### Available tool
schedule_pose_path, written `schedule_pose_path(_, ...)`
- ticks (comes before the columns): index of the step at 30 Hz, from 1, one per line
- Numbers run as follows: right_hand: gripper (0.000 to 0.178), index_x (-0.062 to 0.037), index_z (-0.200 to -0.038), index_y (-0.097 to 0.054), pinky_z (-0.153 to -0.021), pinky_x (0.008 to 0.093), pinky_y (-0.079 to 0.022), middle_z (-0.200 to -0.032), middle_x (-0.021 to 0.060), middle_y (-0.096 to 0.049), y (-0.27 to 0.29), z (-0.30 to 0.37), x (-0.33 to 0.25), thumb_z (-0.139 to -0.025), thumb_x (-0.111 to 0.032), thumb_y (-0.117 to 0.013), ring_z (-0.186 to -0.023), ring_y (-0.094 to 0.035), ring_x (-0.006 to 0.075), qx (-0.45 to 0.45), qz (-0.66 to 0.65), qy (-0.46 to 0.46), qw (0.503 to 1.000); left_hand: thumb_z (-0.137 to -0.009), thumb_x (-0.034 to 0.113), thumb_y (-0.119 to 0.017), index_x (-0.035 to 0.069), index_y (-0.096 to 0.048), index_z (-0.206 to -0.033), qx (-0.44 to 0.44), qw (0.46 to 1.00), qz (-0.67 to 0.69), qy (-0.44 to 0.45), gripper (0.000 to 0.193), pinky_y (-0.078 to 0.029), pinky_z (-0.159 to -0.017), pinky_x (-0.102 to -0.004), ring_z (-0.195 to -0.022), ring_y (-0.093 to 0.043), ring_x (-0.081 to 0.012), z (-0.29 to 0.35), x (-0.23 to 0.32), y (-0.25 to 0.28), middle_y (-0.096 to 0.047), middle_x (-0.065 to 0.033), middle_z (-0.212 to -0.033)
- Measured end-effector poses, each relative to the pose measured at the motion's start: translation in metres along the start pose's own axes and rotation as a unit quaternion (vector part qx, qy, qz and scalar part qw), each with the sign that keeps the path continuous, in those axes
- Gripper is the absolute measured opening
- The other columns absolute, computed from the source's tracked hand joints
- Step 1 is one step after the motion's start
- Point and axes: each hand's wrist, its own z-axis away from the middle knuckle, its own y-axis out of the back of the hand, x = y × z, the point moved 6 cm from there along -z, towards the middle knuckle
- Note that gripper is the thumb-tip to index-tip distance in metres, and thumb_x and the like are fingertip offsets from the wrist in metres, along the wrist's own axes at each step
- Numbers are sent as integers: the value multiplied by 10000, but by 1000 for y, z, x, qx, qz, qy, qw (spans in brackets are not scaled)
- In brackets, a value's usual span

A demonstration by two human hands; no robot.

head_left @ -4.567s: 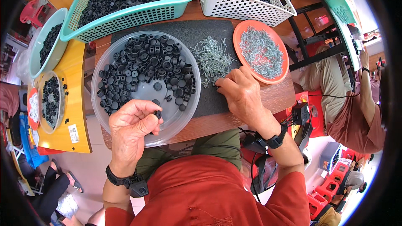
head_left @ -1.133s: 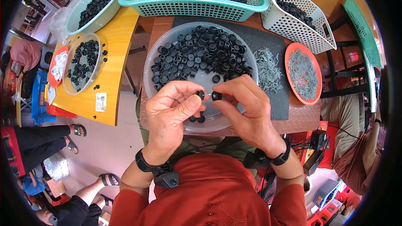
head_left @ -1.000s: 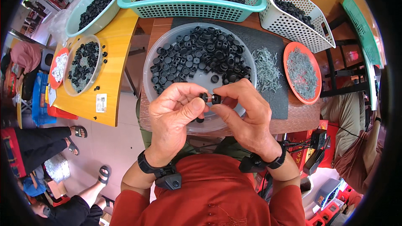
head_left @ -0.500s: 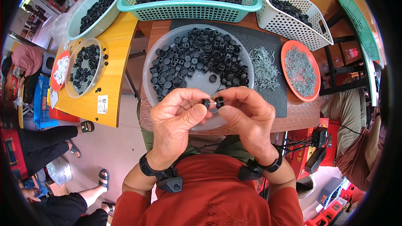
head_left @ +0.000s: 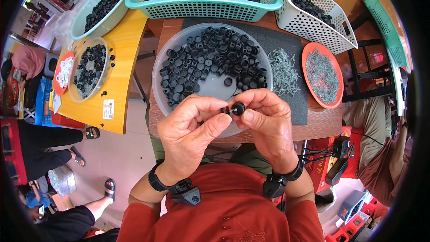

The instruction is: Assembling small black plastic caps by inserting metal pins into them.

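Note:
Above the near rim of a clear round tub (head_left: pixel 217 87), my two hands meet. Between thumb and forefinger, my right hand (head_left: pixel 269 127) pinches a round black plastic cap (head_left: pixel 238 109), its round face now towards me. A smaller black plastic piece (head_left: pixel 225 110) is pinched in my left hand (head_left: pixel 183 130), mostly hidden by the fingertips. The two pieces are close together; a bit of shiny metal shows between them. Many similar black caps (head_left: pixel 210 54) fill the tub around a bare patch of its bottom.
Right of the tub lie thin metal pieces (head_left: pixel 284 72) on a dark mat and more in an orange plate (head_left: pixel 307 75). Behind stand a green basket (head_left: pixel 201 10) and a white basket (head_left: pixel 309 20) of black parts. Left, a yellow table (head_left: pixel 118 116) holds further containers.
My right hand has turned the black cap so its round face shows, and the gap between the two pieces looks narrower. Both hands stay over the tub's near side.

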Motion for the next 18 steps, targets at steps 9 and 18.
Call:
schedule_pose_path(9,253,22,-1023,-613,-693,217,-493,-913,70,-645,0,-1,4,-776,58,-648,-798,-605,109,7,-21,-2,1000,-782,17,-692,-30,-624,-943,17,994,-101,-41,181,-475,-671,-218,-760,-588,-100,-1,2,0,-587,-54,-854)
schedule_pose_path(18,248,28,-1019,-616,-696,212,-491,-883,55,-634,-1,-1,4,-776,67,-644,-778,-586,95,20,1,0,1000,-769,23,-700,-12,-632,-919,29,981,-170,-92,168,-473,-611,-221,-692,-586,-110,-2,4,0,-598,-61,-812)
